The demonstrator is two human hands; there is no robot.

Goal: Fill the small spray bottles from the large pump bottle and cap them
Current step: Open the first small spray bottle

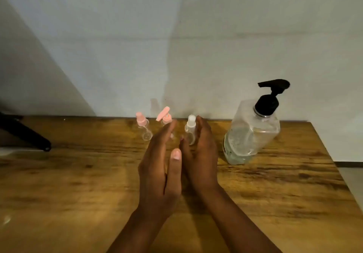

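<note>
Both our hands hover mid-table, palms facing, fingers straight and holding nothing: left hand (160,166), right hand (198,154). Three small spray bottles (191,130) stand just beyond our fingertips, near the table's (78,184) back edge by the wall. Right of them stands the large pump bottle (252,133), bare wood on either side.
</note>
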